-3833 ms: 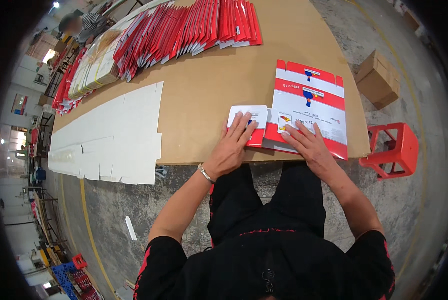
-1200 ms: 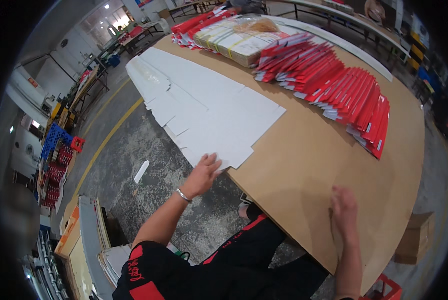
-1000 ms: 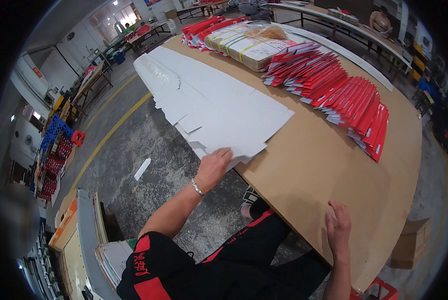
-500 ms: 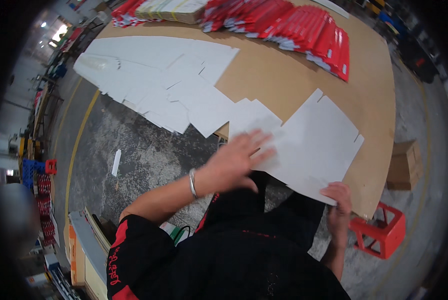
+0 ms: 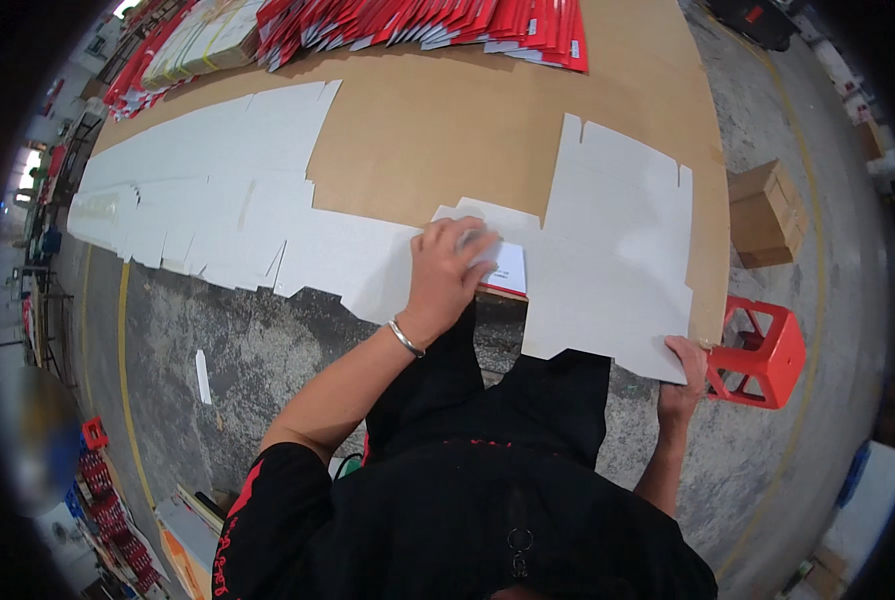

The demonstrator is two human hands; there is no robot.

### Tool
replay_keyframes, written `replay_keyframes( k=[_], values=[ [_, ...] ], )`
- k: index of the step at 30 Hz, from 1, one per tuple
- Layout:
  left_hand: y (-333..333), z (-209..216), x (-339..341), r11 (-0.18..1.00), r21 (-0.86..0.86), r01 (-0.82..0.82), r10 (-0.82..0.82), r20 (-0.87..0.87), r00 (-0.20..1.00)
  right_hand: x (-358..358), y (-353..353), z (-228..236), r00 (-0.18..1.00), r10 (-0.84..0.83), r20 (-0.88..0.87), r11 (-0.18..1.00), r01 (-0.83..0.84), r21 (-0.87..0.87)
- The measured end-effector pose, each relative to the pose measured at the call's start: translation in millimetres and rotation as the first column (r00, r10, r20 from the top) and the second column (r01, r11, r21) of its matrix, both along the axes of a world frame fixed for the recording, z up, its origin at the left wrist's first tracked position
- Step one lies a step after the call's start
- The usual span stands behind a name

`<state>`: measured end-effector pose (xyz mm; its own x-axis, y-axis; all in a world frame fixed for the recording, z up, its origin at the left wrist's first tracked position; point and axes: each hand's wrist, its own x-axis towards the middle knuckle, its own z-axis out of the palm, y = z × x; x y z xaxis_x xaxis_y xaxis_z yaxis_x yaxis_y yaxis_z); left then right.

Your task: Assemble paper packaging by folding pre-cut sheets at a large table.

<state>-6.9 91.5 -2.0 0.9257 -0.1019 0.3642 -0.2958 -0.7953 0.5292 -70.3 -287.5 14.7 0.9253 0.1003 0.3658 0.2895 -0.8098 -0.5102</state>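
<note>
Uneven pressure could crease the flap crookedly under the half-curled left hand, its grip too blurred to tell, while the right hand pinches a corner of the white sheet overhanging the near edge of the brown table, red cards across it, a stool right on concrete floor.
</note>
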Motion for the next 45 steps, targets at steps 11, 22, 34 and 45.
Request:
replay_keyframes(
  k=[11,22,34,45],
  values=[
    [-69.7,-5.6,8.6,0.953,-0.17,0.249,-0.27,-0.111,0.957,30.9,26.2,4.1,0.863,-0.391,-0.32,0.866,0.462,0.189],
    [-120.9,2.3,5.3,0.823,0.237,0.516,-0.494,-0.151,0.856,-24.1,95.0,-54.7,0.827,0.086,-0.556,0.269,0.518,0.812],
    [-103.8,7.5,-8.0,0.802,0.292,0.521,-0.496,-0.16,0.853,15.5,53.8,-29.8,0.923,-0.384,0.008,0.913,0.378,0.156],
    [64.5,9.6,-26.7,0.896,0.26,0.361,-0.309,-0.22,0.925,83.1,70.1,0.3,0.978,0.102,0.179,0.983,-0.071,-0.171]
  ],
)
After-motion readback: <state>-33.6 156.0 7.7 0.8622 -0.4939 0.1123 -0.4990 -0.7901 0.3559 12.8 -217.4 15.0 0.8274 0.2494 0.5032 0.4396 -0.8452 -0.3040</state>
